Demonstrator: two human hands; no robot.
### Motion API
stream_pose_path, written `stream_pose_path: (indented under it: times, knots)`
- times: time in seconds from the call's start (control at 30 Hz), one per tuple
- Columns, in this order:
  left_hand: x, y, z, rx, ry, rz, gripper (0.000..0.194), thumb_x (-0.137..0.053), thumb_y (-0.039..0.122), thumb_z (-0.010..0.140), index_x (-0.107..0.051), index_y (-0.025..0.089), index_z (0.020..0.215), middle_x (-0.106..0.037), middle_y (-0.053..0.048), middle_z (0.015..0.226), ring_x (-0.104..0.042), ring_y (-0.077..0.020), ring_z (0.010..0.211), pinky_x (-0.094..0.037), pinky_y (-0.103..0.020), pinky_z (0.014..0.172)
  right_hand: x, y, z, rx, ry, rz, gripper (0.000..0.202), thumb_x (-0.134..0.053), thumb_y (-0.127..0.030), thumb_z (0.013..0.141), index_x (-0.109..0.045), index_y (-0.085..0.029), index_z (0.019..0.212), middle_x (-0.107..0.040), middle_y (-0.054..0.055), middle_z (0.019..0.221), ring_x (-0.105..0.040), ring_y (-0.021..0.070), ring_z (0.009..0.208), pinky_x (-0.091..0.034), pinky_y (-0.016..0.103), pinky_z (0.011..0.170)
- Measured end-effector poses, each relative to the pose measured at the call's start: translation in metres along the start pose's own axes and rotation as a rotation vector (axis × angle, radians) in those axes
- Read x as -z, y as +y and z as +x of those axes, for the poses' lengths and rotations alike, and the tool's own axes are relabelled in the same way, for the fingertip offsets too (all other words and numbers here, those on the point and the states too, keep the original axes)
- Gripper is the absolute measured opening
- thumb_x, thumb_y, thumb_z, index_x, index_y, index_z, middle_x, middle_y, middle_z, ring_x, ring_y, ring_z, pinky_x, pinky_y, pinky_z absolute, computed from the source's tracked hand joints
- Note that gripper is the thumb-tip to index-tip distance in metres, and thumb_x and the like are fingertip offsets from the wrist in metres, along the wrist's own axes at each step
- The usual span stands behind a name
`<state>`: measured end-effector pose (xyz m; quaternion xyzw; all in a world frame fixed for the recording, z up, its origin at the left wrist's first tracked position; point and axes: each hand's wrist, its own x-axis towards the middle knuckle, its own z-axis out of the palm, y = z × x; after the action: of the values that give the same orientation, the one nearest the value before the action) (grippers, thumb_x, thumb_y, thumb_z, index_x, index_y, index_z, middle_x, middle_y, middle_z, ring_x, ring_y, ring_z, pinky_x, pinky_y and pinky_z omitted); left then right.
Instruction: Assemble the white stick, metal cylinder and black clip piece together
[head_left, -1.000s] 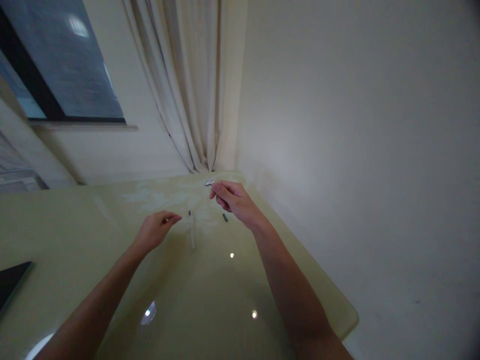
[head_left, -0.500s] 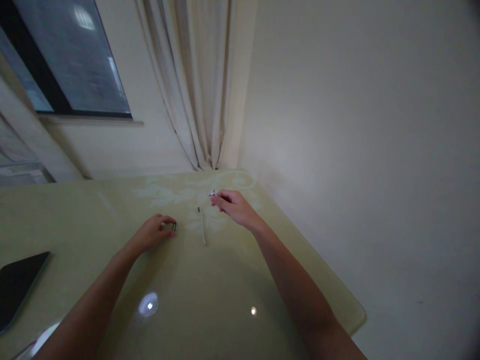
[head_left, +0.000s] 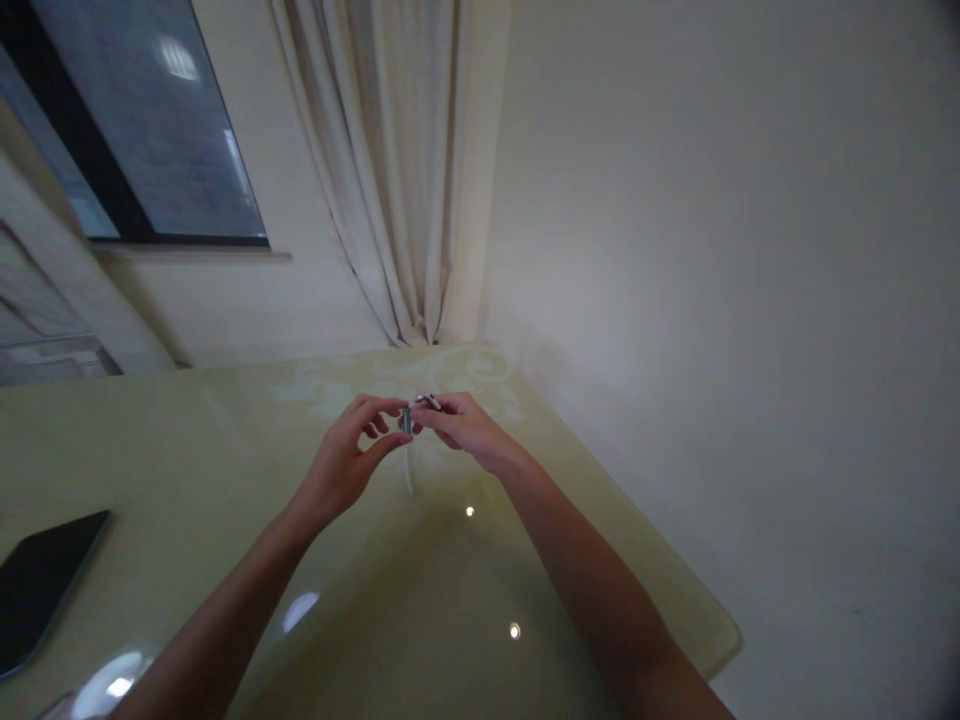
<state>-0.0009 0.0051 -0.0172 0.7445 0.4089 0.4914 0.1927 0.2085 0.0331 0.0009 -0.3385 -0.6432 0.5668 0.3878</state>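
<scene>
My left hand (head_left: 356,450) pinches a small, narrow piece with a dark green face and a silvery edge (head_left: 406,420), held upright between thumb and fingertips. Close beside it, my right hand (head_left: 461,430) grips a small shiny silver metal piece (head_left: 428,400) between thumb and fingers. The hands meet above the table, their fingertips almost touching; whether the two pieces touch I cannot tell. Beneath them, a thin, slightly curved white stick-like thing (head_left: 409,472) lies on the table, its far end hidden behind the fingers. Both held pieces are too small to name exactly.
The glossy pale-green table (head_left: 187,440) carries light reflections and a pale floral pattern. A black flat device (head_left: 49,590) lies at its left. Beyond the far edge hang beige curtains (head_left: 397,180) beside a window (head_left: 180,130). A plain wall (head_left: 712,300) borders the right side.
My left hand has risen and moved right with the green-and-silver piece, coming up to my right hand. My right hand has shifted slightly, still holding the silver piece. The white thing's dark end is now covered.
</scene>
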Motion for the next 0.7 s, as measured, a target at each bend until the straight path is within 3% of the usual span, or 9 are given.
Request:
stream_pose_path:
  times: [0.1, 0.33, 0.7]
  knots:
    - [-0.003, 0.004, -0.001, -0.023, 0.005, -0.021, 0.031, -0.075, 0.038, 0.091, -0.072, 0.025, 0.119, -0.068, -0.004, 0.103, -0.065, -0.0181, 0.084, -0.056, -0.031, 0.073, -0.002, -0.003, -0.003, -0.002, -0.057, 0.109, 0.045, -0.081, -0.058, 0.082, -0.076, -0.015, 0.091, -0.038, -0.01, 0.053, -0.021, 0.0076, 0.048, -0.01, 0.027, 0.047]
    - [-0.002, 0.021, -0.002, -0.072, 0.047, -0.034, 0.028, -0.073, 0.034, 0.093, -0.071, 0.025, 0.119, -0.069, -0.003, 0.103, -0.065, -0.0166, 0.08, -0.056, -0.032, 0.076, -0.003, -0.003, -0.005, -0.018, -0.11, 0.304, 0.045, -0.089, -0.056, 0.073, -0.071, -0.016, 0.085, -0.054, -0.006, 0.065, -0.024, 0.005, 0.048, -0.01, 0.027, 0.046]
    - [0.012, 0.036, -0.001, -0.142, 0.005, 0.11, 0.034, -0.079, 0.041, 0.091, -0.072, 0.026, 0.121, -0.068, -0.003, 0.104, -0.062, -0.017, 0.079, -0.054, -0.032, 0.072, -0.005, -0.005, -0.007, -0.025, -0.125, 0.305, 0.042, -0.088, -0.053, 0.077, -0.076, -0.015, 0.09, -0.043, -0.009, 0.058, -0.023, 0.0053, 0.047, -0.01, 0.027, 0.047]
